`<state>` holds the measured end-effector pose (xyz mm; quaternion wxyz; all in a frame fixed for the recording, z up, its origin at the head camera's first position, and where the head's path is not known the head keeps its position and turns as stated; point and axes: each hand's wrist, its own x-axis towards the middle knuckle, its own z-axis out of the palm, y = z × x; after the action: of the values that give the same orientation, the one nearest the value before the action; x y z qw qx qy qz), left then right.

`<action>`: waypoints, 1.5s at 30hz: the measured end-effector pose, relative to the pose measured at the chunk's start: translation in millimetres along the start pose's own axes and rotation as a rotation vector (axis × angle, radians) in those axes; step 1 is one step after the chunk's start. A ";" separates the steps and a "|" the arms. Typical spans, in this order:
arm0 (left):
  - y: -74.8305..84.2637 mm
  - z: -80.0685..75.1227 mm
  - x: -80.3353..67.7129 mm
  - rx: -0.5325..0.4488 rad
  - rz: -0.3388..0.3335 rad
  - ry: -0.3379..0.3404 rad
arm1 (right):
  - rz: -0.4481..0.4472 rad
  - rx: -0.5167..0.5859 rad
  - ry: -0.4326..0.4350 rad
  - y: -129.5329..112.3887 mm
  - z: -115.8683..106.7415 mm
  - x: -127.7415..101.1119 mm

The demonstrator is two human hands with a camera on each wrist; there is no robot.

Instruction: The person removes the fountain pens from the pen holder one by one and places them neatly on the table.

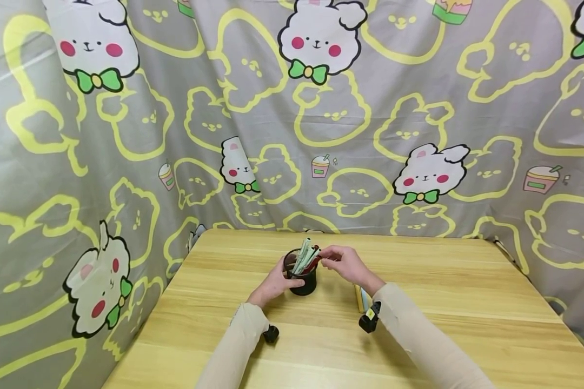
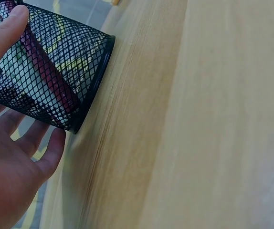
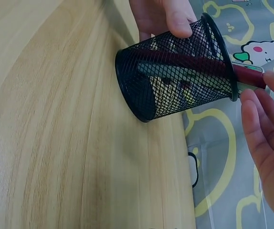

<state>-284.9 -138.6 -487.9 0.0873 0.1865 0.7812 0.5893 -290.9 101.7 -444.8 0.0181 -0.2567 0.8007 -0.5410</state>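
My left hand (image 1: 274,283) grips a black mesh pen cup (image 1: 304,285) from its left side, thumb across the near wall. Several pale green pens (image 1: 304,255) lean inside it, their tops above the rim. At the cup's right edge, my right hand (image 1: 345,263) pinches the upper end of a dark red pen (image 3: 249,76) between thumb and fingers. Through the mesh in the right wrist view, the red pen's lower part shows inside the cup. In the left wrist view the cup (image 2: 91,40) has its base close to the tabletop.
A flat yellow and blue item (image 1: 361,298) lies on the wooden table (image 1: 467,302), partly covered by the right forearm. Dark wrist cameras (image 1: 368,321) hang below both sleeves. A patterned curtain (image 1: 350,124) hangs behind the table and along its left side.
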 end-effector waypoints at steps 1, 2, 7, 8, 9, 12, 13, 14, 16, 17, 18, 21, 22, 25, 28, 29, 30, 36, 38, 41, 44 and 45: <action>-0.3 0.1 -0.1 -0.002 0.002 -0.001 | -0.001 0.001 0.006 4.1 1.1 1.1; -0.6 0.0 -0.1 -0.003 0.001 -0.003 | -0.002 -0.002 0.013 9.1 2.4 2.7; -0.5 0.3 -0.4 0.000 0.008 -0.005 | -0.018 0.000 0.030 17.6 5.9 4.8; -0.5 0.2 -0.3 -0.001 0.006 -0.006 | -0.020 0.003 0.033 15.9 6.2 4.1; -0.4 0.1 -0.3 0.000 0.003 -0.006 | -0.020 0.010 0.033 12.4 6.5 3.1; -0.5 -0.3 -0.3 -0.005 -0.008 -0.006 | -0.016 0.019 0.041 -0.8 7.6 -0.6; -0.7 -0.6 0.0 -0.005 -0.004 -0.008 | -0.016 0.017 0.045 -5.4 8.2 -1.8; -0.9 -0.6 0.4 -0.005 0.003 -0.009 | -0.019 0.018 0.049 -10.2 8.5 -3.0; -1.1 -0.7 0.6 -0.001 0.025 -0.008 | -0.020 0.010 0.057 -17.2 9.7 -4.6; -1.1 -0.9 0.7 0.000 0.034 -0.009 | -0.023 0.008 0.061 -18.7 10.5 -5.0; -1.1 -1.0 0.8 0.000 0.042 -0.010 | -0.025 0.009 0.063 -19.6 11.5 -5.1; -1.5 -1.1 0.5 0.000 0.050 -0.013 | -0.014 0.030 0.067 -20.0 13.8 -4.2; -1.7 -1.0 0.3 0.001 0.046 -0.013 | -0.010 0.040 0.068 -19.5 14.6 -3.8; -3.1 -1.0 0.1 0.010 0.036 -0.008 | -0.002 0.061 0.077 -11.5 16.2 -0.7; -3.8 -1.1 -0.2 0.019 0.031 -0.001 | 0.014 0.075 0.096 5.4 18.6 5.3; -4.0 -1.2 -0.2 0.019 0.032 0.000 | 0.021 0.077 0.103 10.9 19.3 7.3; -4.2 -1.3 -0.2 0.018 0.032 0.002 | 0.027 0.075 0.108 16.0 20.1 9.2; -4.8 -1.3 0.0 0.004 0.030 -0.007 | 0.037 0.076 0.119 25.2 22.2 12.4; -4.9 -1.4 0.0 0.004 0.034 -0.008 | 0.037 0.081 0.122 23.0 21.8 11.9; -4.6 -1.8 0.5 0.006 0.036 -0.008 | 0.014 0.077 0.124 10.4 20.1 8.2; -4.4 -0.9 0.3 0.000 0.038 -0.008 | 0.004 0.074 0.121 -3.2 17.7 3.3; -4.2 -0.4 0.0 -0.004 0.037 -0.010 | 0.004 0.070 0.118 -7.5 16.7 1.5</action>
<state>-285.8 -140.0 -491.8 0.0807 0.2037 0.7761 0.5914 -284.2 84.7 -444.9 -0.0193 -0.2222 0.7814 -0.5829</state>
